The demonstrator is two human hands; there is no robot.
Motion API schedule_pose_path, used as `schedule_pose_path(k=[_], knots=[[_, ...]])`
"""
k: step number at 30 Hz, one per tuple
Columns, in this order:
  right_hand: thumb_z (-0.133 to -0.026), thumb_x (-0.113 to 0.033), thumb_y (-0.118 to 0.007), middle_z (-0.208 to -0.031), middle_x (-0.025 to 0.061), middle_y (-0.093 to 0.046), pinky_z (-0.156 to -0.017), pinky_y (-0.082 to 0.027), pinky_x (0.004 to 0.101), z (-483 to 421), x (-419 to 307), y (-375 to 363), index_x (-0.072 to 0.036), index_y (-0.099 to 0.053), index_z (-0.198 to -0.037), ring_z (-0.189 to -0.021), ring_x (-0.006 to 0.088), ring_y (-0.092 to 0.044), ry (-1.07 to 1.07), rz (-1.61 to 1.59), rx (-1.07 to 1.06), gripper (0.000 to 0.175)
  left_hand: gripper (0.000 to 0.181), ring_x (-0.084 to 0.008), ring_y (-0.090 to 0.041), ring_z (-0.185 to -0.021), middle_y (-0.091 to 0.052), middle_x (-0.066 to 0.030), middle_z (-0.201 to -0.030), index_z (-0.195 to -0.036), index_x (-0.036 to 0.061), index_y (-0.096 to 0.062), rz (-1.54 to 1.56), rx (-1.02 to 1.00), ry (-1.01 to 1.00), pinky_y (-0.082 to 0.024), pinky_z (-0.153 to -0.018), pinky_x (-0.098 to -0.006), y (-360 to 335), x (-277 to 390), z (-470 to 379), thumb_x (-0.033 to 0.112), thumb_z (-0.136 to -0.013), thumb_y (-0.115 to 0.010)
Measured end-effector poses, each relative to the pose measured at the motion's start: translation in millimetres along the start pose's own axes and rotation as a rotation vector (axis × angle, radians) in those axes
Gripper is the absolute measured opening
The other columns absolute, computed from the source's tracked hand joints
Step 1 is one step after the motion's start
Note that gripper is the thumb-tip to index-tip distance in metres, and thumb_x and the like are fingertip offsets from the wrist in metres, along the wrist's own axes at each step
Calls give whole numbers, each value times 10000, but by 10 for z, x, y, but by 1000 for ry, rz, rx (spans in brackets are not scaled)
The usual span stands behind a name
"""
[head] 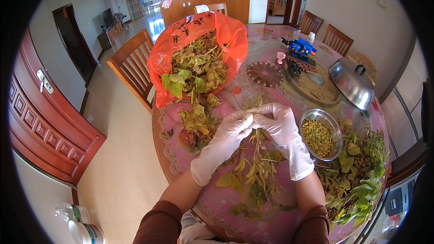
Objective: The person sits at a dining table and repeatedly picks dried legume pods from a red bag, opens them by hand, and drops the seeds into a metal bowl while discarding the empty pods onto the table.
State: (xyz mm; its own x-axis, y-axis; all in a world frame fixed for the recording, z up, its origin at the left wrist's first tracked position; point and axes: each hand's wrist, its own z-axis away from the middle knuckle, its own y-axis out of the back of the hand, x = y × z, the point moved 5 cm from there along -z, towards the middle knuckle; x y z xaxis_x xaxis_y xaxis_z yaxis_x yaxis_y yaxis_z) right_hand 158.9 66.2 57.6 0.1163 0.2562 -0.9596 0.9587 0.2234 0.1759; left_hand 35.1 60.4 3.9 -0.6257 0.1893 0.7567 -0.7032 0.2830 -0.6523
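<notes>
My left hand [234, 128] and my right hand [276, 123], both in white gloves, meet over the table with fingertips pinched together. A leafy plant stalk with pods [261, 166] hangs below the fingers; what lies between the fingertips is mostly hidden. To the right, a metal bowl [339, 139] holds yellow and green shelled beans [317, 138]. A heap of green leafy stalks [359, 173] lies beyond and below it. An orange-red plastic bag [159, 64], open towards me, is full of yellowing leaves and stems [200, 62], some spilling onto the table.
On the round table with a patterned cover [251, 223] stand a metal lid [352, 81], a round tray [318, 91], a brown trivet [265, 74] and a blue toy [300, 46]. Wooden chairs [132, 64] surround it. A red door [51, 115] is at left.
</notes>
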Motion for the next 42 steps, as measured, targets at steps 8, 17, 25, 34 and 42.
schedule_pose_path(k=[8, 17, 25, 34, 42], knots=[[-774, -37, -628, -765, 75, -648, -594, -480, 216, 4, -13, 10, 41, -626, -830, -650, 84, -587, 40, -16, 71, 95, 211, -44, -432, -597, -559, -15, -794, -1022, 0, -563, 33, 26, -1, -324, -480, -143, -5, -29, -3, 95, -835, -586], [-775, -33, -625, -796, 85, -662, -651, -483, 228, -15, -93, 77, 29, -640, -836, -705, 86, -599, 57, 16, 104, 88, 153, -75, -509, -681, -581, -31, -854, -949, 53, -607, 61, 73, -1, -338, -489, -136, -39, 37, 59, 110, -807, -615], [-764, -34, -640, -733, 63, -660, -592, -486, 216, 12, -122, 34, 16, -653, -851, -623, 81, -601, 101, 83, 99, 101, 140, -63, -488, -604, -588, -51, -878, -914, 51, -574, 93, 28, 44, -350, -483, -128, -44, 26, 46, 117, -803, -625], [-772, -17, -628, -741, 73, -644, -580, -458, 196, -3, -57, 36, 54, -639, -824, -630, 72, -571, -31, -162, 92, 89, 102, -35, -427, -599, -544, 6, -783, -866, 66, -584, 50, 102, 14, -300, -454, -144, -63, -22, 18, 136, -802, -621], [-770, -40, -649, -759, 59, -650, -599, -463, 213, 53, -150, -22, 27, -641, -855, -656, 70, -569, 113, 139, 88, 109, 149, -43, -385, -511, -514, -7, -660, -859, 38, -559, -12, -21, -44, -268, -431, -165, -22, 23, 55, 180, -882, -522]])
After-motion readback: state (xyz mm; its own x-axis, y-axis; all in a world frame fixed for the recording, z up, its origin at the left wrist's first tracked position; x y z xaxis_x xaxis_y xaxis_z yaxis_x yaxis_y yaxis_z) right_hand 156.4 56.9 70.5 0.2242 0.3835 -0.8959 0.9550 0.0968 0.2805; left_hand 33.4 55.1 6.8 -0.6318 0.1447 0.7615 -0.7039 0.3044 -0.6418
